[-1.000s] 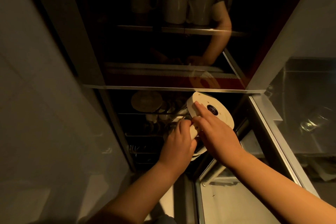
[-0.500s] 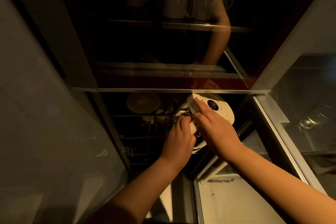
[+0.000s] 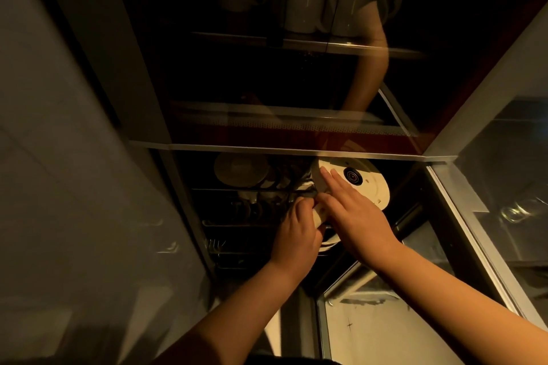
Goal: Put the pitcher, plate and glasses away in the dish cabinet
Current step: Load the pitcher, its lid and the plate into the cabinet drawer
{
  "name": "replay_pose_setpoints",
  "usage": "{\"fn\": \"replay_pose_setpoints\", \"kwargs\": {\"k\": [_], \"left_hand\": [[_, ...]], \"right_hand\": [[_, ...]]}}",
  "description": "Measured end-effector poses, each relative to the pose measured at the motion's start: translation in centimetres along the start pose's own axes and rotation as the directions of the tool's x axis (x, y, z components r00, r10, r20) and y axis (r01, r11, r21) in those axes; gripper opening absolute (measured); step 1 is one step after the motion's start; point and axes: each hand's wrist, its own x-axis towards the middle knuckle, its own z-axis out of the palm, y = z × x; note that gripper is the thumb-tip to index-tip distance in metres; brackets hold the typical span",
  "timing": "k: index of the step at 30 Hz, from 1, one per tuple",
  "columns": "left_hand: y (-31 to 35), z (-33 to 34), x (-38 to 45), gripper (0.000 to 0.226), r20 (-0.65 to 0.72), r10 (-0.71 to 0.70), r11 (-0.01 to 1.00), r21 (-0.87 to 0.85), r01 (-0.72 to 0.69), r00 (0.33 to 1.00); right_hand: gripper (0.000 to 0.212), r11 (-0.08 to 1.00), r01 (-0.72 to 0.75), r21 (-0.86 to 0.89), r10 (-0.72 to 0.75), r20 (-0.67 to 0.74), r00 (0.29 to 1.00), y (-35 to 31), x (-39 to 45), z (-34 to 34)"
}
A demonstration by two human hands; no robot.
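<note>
A white pitcher [image 3: 369, 187] lies tilted inside the dark dish cabinet, its round underside with a black centre ring facing me. My left hand [image 3: 296, 235] is closed around its lower part, probably the handle, which the fingers hide. My right hand [image 3: 355, 216] lies flat against the pitcher's underside with the fingers stretched out. A pale plate [image 3: 240, 170] stands upright in the wire rack [image 3: 237, 225], left of the pitcher. A clear glass [image 3: 516, 212] shows through the glass pane at the right.
Several white mugs [image 3: 305, 6] stand on the upper shelf. A metal shelf edge [image 3: 296, 149] runs across just above the pitcher. An open glass door [image 3: 480, 216] flanks the right and a grey panel [image 3: 74, 187] the left. More dishes sit dimly in the rack.
Both hands have pushed the pitcher slightly farther up and into the cabinet, closer under the shelf edge. The grip looks the same.
</note>
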Motion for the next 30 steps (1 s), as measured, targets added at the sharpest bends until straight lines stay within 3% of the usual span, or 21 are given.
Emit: {"fn": "replay_pose_setpoints", "kwargs": {"k": [4, 8, 23, 30], "left_hand": [[-0.4, 0.4, -0.3, 0.055, -0.010, 0.000, 1.000, -0.003, 0.000, 1.000], [-0.9, 0.8, -0.1, 0.043, 0.003, -0.050, 0.998, -0.025, 0.050, 0.999], [-2.3, 1.7, 1.2, 0.044, -0.007, -0.110, 0.993, -0.048, 0.110, 0.994], [-3.2, 1.9, 0.9, 0.042, -0.011, -0.202, 0.975, -0.101, 0.200, 0.979]], "right_hand": [[0.073, 1.000, -0.004, 0.002, 0.004, 0.012, 1.000, -0.1, -0.2, 0.5], [0.070, 1.000, 0.002, 0.004, -0.002, -0.011, 1.000, 0.2, -0.2, 1.5], [0.056, 0.999, 0.015, 0.040, -0.013, -0.044, 0.999, 0.9, 1.1, 2.7], [0.060, 0.999, 0.039, 0.002, -0.039, 0.030, 0.999, 0.2, 2.4, 2.3]]}}
